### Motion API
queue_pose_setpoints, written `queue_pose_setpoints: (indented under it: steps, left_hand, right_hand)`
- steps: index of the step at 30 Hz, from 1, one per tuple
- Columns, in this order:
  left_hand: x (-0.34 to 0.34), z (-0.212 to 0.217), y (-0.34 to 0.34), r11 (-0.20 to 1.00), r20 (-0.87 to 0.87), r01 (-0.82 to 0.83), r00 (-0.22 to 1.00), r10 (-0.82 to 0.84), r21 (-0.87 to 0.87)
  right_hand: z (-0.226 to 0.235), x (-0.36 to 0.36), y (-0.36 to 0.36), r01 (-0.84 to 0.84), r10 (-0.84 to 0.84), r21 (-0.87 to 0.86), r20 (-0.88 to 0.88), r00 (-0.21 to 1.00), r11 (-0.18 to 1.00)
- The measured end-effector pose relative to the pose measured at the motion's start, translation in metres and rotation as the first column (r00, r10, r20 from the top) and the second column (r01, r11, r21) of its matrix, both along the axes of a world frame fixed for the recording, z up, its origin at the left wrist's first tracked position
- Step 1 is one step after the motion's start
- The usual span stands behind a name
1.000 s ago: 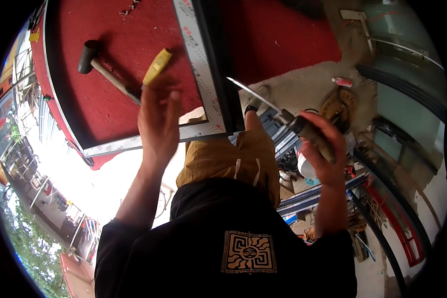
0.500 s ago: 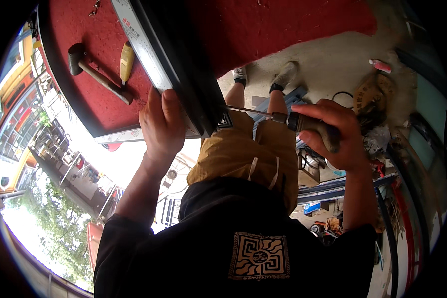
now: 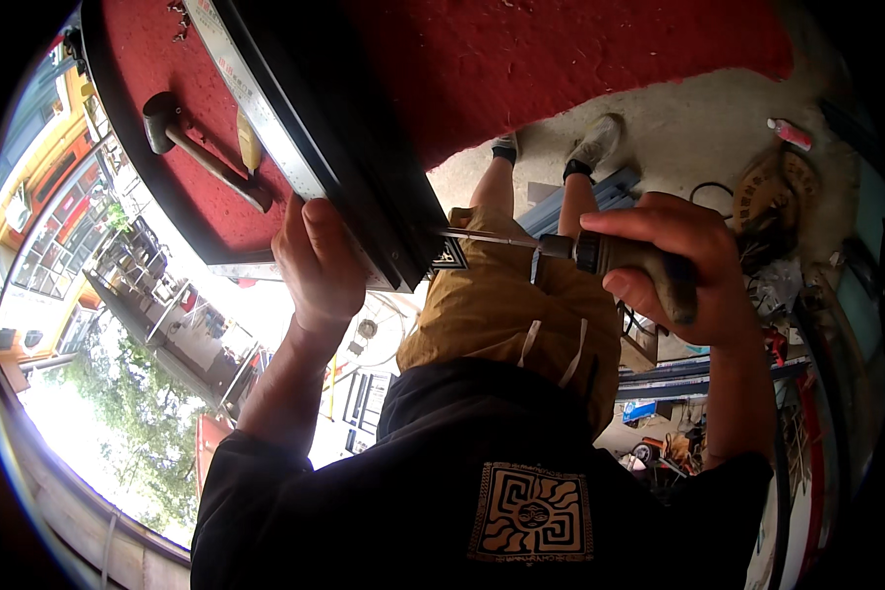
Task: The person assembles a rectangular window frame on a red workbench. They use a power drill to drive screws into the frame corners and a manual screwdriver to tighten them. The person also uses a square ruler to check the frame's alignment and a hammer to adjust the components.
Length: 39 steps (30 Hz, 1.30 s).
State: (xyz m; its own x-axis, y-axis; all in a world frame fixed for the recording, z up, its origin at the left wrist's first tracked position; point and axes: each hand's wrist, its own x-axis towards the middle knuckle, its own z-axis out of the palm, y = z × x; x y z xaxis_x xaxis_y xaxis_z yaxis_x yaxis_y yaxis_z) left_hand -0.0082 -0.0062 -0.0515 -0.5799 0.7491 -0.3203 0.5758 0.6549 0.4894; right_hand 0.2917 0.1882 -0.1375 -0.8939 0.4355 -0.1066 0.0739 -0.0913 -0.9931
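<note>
At upper left a hammer (image 3: pixel 202 157) is seen on the red table (image 3: pixel 560 59); the dark frame (image 3: pixel 354 167), centre, likely stiff and heavy, is gripped by the left hand (image 3: pixel 320 261), fingers curled; the screwdriver (image 3: pixel 560 251) is clasped by the right hand (image 3: pixel 674 261)

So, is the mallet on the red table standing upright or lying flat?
Lying flat. The mallet rests on its side on the red table, its handle stretched along the surface, with neither hand touching it.
</note>
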Motion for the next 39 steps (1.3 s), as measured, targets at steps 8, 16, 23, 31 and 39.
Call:
queue_pose_setpoints:
  steps: [8, 16, 23, 31, 39]
  left_hand:
    - [0.001, 0.001, 0.002, 1.000, 0.019, 0.008, 1.000, -0.008, 0.009]
    - [-0.002, -0.002, -0.003, 1.000, -0.016, -0.001, 1.000, 0.001, 0.001]
    - [0.002, 0.001, 0.002, 0.999, 0.026, -0.047, 0.999, 0.047, 0.007]
    - [0.003, 0.003, 0.005, 1.000, 0.010, 0.005, 1.000, -0.004, -0.020]
    - [0.001, 0.005, 0.005, 0.999, 0.014, 0.035, 0.999, -0.035, -0.017]
  right_hand:
    - [-0.003, -0.005, 0.004, -0.044, 0.044, -0.032, 0.014, 0.999, 0.999]
    - [0.001, -0.015, 0.022, -0.100, 0.105, -0.079, 0.063, 0.993, 0.992]
    - [-0.016, -0.020, 0.023, -0.055, 0.075, -0.320, 0.050, 0.996, 0.946]
    - [-0.009, -0.023, 0.032, -0.036, 0.155, -0.472, 0.215, 0.964, 0.881]
    - [0.007, -0.038, 0.042, -0.156, 0.177, 0.463, -0.002, 0.984, 0.872]
